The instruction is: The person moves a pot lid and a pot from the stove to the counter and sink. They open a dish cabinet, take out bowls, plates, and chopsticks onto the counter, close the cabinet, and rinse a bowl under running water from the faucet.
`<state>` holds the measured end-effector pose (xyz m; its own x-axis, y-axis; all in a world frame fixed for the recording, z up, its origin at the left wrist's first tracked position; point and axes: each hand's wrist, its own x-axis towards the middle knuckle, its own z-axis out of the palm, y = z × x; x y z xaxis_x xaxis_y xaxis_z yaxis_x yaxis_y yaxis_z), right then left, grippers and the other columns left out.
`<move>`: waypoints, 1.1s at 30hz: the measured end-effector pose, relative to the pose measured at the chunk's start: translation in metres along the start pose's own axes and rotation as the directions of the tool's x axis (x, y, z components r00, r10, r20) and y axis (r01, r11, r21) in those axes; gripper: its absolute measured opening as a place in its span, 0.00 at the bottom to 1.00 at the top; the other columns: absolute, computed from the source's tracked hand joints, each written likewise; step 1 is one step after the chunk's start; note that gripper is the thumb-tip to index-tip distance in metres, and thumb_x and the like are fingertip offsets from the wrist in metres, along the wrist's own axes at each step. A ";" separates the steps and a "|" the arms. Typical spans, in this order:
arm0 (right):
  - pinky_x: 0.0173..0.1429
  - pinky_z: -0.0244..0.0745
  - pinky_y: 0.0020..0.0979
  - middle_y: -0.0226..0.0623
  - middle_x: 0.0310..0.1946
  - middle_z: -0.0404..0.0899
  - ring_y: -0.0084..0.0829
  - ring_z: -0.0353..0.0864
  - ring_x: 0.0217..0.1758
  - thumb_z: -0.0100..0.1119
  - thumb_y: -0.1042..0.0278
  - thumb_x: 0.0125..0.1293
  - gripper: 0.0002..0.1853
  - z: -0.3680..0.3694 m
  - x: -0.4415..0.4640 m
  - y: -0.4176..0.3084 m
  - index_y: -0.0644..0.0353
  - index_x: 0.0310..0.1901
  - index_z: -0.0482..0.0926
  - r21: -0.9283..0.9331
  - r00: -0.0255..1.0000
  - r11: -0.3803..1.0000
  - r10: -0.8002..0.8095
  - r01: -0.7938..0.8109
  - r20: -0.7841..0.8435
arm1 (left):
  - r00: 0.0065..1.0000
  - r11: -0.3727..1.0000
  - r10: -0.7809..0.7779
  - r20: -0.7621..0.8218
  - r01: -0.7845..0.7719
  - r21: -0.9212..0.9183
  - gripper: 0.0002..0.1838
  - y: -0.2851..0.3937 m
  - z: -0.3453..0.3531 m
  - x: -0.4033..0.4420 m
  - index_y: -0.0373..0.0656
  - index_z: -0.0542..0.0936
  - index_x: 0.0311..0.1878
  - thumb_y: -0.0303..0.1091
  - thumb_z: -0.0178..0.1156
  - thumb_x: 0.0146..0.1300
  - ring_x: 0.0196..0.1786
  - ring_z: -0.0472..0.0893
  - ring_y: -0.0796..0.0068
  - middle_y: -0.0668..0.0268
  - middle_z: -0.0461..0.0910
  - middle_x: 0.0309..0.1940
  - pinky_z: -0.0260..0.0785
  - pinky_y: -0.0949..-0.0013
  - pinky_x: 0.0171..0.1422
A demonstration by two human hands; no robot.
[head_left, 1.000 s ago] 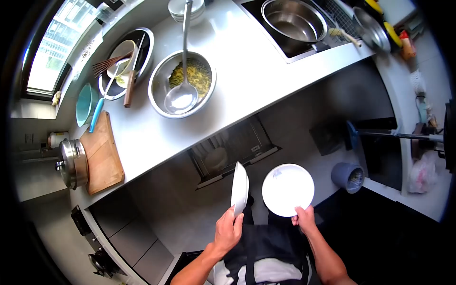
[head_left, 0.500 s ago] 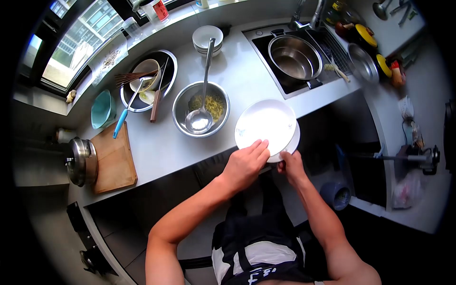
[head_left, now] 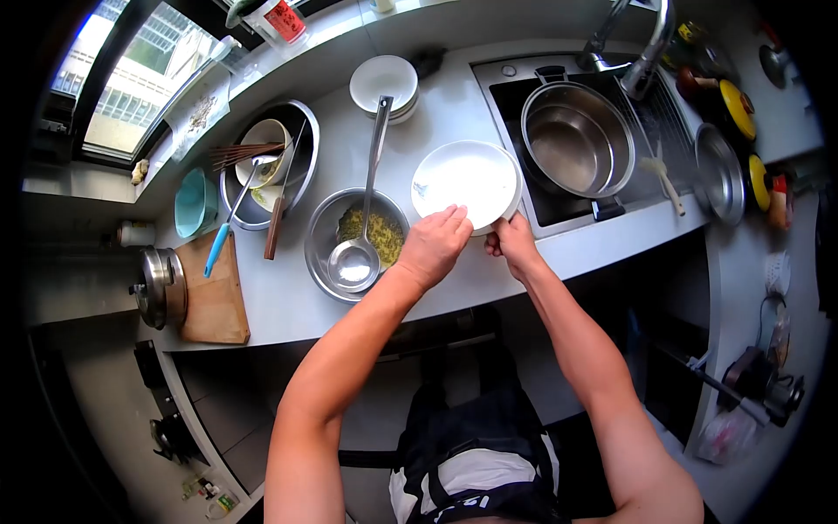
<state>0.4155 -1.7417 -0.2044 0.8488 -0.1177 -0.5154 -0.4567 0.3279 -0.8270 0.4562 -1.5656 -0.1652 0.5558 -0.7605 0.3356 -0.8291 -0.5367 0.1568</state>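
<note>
Both my hands hold white plates (head_left: 463,179) above the counter's front edge, one overlapping another. My left hand (head_left: 433,244) grips the near rim of the upper plate, fingers pressed together on top. My right hand (head_left: 513,246) is closed on the plates' near right rim, its fingers partly hidden. Just left of the plates is a steel mixing bowl (head_left: 316,249) with a yellow-green mixture (head_left: 384,236). A steel ladle (head_left: 354,265) rests in that bowl, its handle leaning over the far rim.
A steel pot (head_left: 576,140) sits in the sink (head_left: 546,210) under the faucet (head_left: 642,74). Stacked white bowls (head_left: 384,80) stand at the back. A steel basin (head_left: 312,131) with utensils, a cutting board (head_left: 209,293) and a lidded pot (head_left: 161,288) are to the left.
My hands have moved forward with the plates, from over the counter's front edge to farther in over the counter, between the mixing bowl and the sink. The view has shifted too.
</note>
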 end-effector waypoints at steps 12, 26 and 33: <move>0.23 0.66 0.23 0.29 0.19 0.71 0.22 0.72 0.19 0.45 0.67 0.70 0.08 0.022 0.070 -0.010 0.62 0.43 0.70 -0.018 0.985 0.995 0.095 -0.093 0.145 | 0.985 0.985 -0.171 -0.005 0.172 0.029 0.10 -0.047 0.021 0.017 0.37 0.77 0.41 0.22 0.55 0.54 0.51 0.83 0.60 0.56 0.82 0.48 0.76 0.62 0.53; 0.36 0.81 0.25 0.35 0.34 0.78 0.27 0.82 0.36 0.50 0.73 0.65 0.11 0.027 0.107 -0.025 0.69 0.46 0.75 -0.042 0.814 0.928 0.345 -0.370 0.468 | 0.962 0.961 -0.266 0.061 0.260 0.091 0.08 -0.066 0.029 0.013 0.37 0.76 0.38 0.23 0.55 0.52 0.51 0.81 0.59 0.56 0.80 0.48 0.74 0.61 0.56; 0.49 0.81 0.32 0.45 0.42 0.79 0.34 0.83 0.45 0.48 0.74 0.60 0.14 0.026 0.114 -0.035 0.73 0.45 0.74 -0.054 0.763 0.890 0.418 -0.453 0.492 | 0.957 0.956 -0.281 0.070 0.273 0.108 0.12 -0.062 0.035 0.012 0.34 0.76 0.44 0.23 0.55 0.54 0.56 0.79 0.54 0.50 0.79 0.52 0.70 0.59 0.62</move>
<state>0.5357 -1.7418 -0.2285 0.5882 0.5088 -0.6286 -0.8051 0.2943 -0.5150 0.5158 -1.5541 -0.2031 0.7695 -0.6022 0.2125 -0.6340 -0.7604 0.1409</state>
